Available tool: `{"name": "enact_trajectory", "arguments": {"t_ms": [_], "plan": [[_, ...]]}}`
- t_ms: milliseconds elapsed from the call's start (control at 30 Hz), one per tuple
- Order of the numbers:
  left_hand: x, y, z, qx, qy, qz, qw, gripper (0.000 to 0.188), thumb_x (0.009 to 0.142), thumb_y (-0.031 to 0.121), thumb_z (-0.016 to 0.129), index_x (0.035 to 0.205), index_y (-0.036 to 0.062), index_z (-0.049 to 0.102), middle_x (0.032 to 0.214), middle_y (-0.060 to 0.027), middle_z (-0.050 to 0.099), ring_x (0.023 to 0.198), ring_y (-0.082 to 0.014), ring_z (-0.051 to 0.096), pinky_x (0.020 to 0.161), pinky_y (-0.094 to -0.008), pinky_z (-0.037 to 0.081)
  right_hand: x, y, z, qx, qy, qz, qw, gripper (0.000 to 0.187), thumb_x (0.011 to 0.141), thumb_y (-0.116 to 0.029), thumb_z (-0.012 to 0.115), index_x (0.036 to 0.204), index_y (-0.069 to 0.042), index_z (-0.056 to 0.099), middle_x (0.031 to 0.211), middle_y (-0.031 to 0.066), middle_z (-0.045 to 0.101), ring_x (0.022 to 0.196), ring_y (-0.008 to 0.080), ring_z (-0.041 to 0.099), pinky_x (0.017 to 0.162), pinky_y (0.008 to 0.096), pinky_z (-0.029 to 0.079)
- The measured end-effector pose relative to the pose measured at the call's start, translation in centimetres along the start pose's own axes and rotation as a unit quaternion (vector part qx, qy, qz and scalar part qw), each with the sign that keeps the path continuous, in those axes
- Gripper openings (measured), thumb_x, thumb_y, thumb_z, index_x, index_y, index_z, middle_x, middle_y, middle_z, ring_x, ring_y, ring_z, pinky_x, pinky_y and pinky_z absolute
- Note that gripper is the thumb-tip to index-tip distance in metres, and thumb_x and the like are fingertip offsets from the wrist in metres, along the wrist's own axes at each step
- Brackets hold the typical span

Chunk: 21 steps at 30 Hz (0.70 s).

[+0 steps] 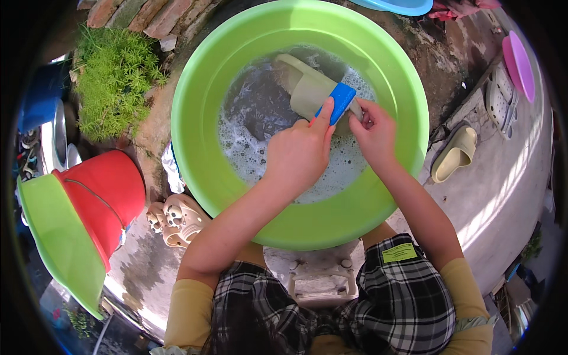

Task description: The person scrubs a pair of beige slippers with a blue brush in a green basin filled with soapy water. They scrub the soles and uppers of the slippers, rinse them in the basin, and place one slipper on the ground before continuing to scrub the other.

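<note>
A large green basin [195,112] in front of me holds grey, soapy water with foam. A beige slide slipper [309,94] lies tilted in the water, its far end partly under the surface. My left hand [297,152] is closed round a blue scrubbing brush [343,99], which presses against the slipper near its closer end. A bit of red shows on the brush beside my fingers. My right hand [378,131] pinches the slipper's near right end, just past the brush. The brush's bristles are hidden.
To the left, a red bucket [103,195] and a green tub [56,236] lie on their sides. Beige clogs [183,216] stand near the basin; one beige slipper [455,154] and pale clogs [502,100] are at right. Green plants [115,83] grow at far left.
</note>
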<state>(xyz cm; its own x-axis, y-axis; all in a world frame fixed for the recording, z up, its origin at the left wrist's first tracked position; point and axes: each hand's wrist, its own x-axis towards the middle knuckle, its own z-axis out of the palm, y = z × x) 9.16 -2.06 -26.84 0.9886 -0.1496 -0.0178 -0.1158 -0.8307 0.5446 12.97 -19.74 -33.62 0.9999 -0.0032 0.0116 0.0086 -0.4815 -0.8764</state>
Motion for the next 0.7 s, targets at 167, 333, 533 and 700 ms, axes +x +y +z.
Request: {"name": "enact_trajectory", "arguments": {"t_ms": [167,333,533,700], "plan": [[0.2,0.8,-1.4,-0.011,-0.030,0.028,0.999,0.042,0.092,0.022,0.062,0.133,0.0143,0.059,0.062,-0.0117,0.055,0.051,-0.0322,0.057,0.049,-0.0427,0.046,0.0,-1.5,-0.6,-0.059,0.009,-0.048,0.997,0.033,0.075,-0.003,0.072,0.108,-0.003,0.067,0.086,0.0087,0.063,0.065,0.0138,0.057,0.059,0.0267,0.048],[1.4,-2.5,-2.4,0.103,-0.025,-0.050,0.993,0.041,0.092,0.024,0.060,0.131,0.0093,0.059,0.063,-0.0132,0.060,0.052,-0.0300,0.062,0.048,-0.0415,0.050,0.2,-2.0,-1.0,-0.045,0.001,-0.094,0.995,0.033,0.074,-0.001,0.070,0.107,-0.004,0.067,0.093,0.0084,0.065,0.064,0.0136,0.056,0.059,0.0264,0.048],[0.9,-3.0,-0.6,0.055,0.024,-0.034,0.998,0.043,0.090,0.020,0.065,0.132,0.0134,0.060,0.062,-0.0123,0.057,0.052,-0.0278,0.059,0.048,-0.0399,0.045,-0.1,-1.5,-1.2,-0.056,-0.002,-0.090,0.994,0.033,0.072,0.000,0.070,0.104,-0.004,0.067,0.092,0.0067,0.065,0.060,0.0129,0.051,0.057,0.0264,0.046],[-1.1,0.9,-1.8,-0.003,-0.052,0.049,0.997,0.038,0.093,0.019,0.060,0.130,0.0109,0.061,0.066,-0.0152,0.061,0.056,-0.0317,0.061,0.050,-0.0416,0.045,-0.1,-1.2,-0.7,-0.011,-0.005,-0.023,1.000,0.030,0.071,-0.002,0.071,0.100,-0.003,0.068,0.088,0.0065,0.063,0.058,0.0133,0.049,0.055,0.0273,0.044]]}}
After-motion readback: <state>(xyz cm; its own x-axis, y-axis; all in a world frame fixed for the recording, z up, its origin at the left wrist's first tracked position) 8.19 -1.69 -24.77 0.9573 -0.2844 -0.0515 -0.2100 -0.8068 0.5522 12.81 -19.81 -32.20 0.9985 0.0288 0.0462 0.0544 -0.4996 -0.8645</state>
